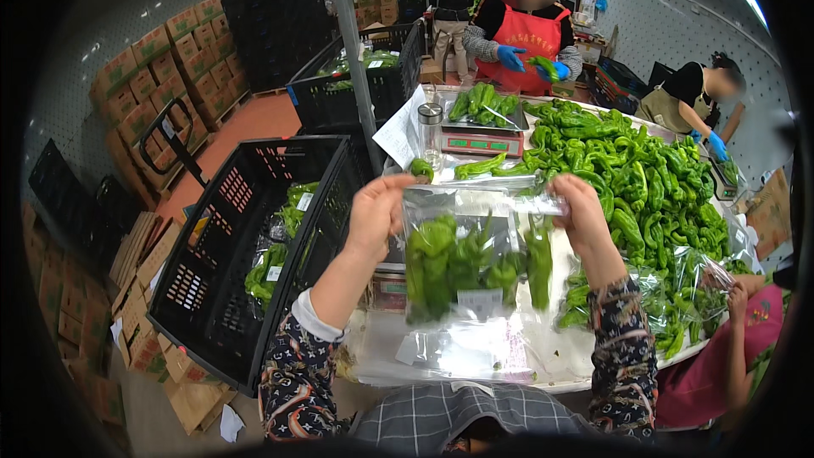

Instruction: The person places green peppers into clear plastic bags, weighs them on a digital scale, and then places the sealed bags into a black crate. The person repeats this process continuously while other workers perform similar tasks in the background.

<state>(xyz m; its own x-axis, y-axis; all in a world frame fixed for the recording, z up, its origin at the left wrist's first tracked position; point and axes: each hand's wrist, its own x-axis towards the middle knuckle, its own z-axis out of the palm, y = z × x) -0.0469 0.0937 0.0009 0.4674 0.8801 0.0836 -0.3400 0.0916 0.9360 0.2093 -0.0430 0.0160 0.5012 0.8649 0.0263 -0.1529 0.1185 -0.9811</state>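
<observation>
A clear plastic bag of green peppers (468,267) hangs upright in front of me, a white label low on its side. My left hand (373,216) pinches its top left corner, and my right hand (582,210) grips the top right corner. Beneath the bag, flat clear plastic bags (449,352) lie on the white table. Partly hidden behind the bag and my left wrist is a scale (388,287). To the left stands a black plastic crate (203,288) with several filled pepper bags (270,270) inside.
A large heap of loose green peppers (627,174) covers the table's right side. Another scale (475,140) bears peppers, beside a glass jar (431,131). A metal post (356,59) rises at the table's left. Co-workers stand around; one in a red apron (530,42) holds a pepper.
</observation>
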